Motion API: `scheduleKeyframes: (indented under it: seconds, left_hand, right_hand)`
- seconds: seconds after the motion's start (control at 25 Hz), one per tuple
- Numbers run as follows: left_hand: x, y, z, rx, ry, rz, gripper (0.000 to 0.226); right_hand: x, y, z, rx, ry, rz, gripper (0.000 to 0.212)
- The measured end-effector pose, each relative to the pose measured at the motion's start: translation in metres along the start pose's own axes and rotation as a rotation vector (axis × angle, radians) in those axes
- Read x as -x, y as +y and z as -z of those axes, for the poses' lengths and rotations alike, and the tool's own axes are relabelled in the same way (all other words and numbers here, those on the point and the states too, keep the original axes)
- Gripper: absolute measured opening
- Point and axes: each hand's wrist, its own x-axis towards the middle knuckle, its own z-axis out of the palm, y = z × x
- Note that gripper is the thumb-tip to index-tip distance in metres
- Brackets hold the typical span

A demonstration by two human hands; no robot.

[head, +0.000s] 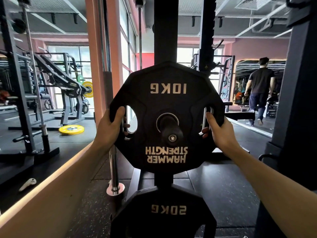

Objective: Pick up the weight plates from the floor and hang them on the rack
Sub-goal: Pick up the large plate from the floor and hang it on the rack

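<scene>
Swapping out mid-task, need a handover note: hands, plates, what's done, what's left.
Left hand: grips the left handle slot of the 10 kg plate.
Right hand: grips the right handle slot of the same plate.
10 kg plate: upside down, its centre hole already over the rack peg; the peg's tip pokes through.
20 kg plate: hangs on the rack upright below.
Yellow plate: lies flat on the floor, far left.
Done: the 10 kg is on the peg.
Left: release both hands, then likely fetch the yellow plate.
</scene>
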Motion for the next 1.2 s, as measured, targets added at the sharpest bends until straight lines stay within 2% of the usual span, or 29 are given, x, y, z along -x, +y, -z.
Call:
scheduleKeyframes:
  seconds: [0.12,0.24,0.28,0.4,0.48,0.6,0.76,1.0,1.2]
  left_hand:
    - [0.0,0.003,0.002,-0.072,-0.04,-0.002,0.045]
    - [0.001,0.011,0.009,-0.266,-0.058,0.011,0.053]
    - [0.003,0.015,0.01,-0.342,-0.011,-0.004,0.055]
    - [0.021,0.028,0.007,-0.583,0.213,-0.161,0.053]
    - [0.041,0.032,-0.005,-0.603,0.147,-0.229,0.04]
    - [0.065,0.034,-0.029,-0.626,-0.115,-0.138,0.029]
    - [0.057,0.038,-0.056,-0.648,-0.112,-0.118,0.027]
    - [0.046,0.025,-0.066,-0.777,0.016,-0.199,0.024]
    - [0.03,0.011,-0.075,-0.777,0.049,-0.21,0.024]
  right_hand:
    - [-0.001,-0.001,0.002,0.025,-0.016,-0.042,0.049]
    - [0.003,-0.009,0.011,0.166,-0.094,-0.132,0.098]
    - [0.005,-0.012,0.015,0.229,-0.086,-0.136,0.103]
    - [0.028,-0.04,0.027,0.418,0.095,-0.025,0.061]
    - [0.041,-0.051,0.026,0.46,0.091,0.048,0.046]
    - [0.056,-0.06,0.006,0.41,-0.126,0.02,0.039]
    - [0.056,-0.059,-0.025,0.255,-0.276,-0.127,0.031]
    - [0.043,-0.046,-0.049,0.268,-0.153,-0.099,0.032]
    - [0.022,-0.034,-0.059,0.347,-0.139,-0.078,0.031]
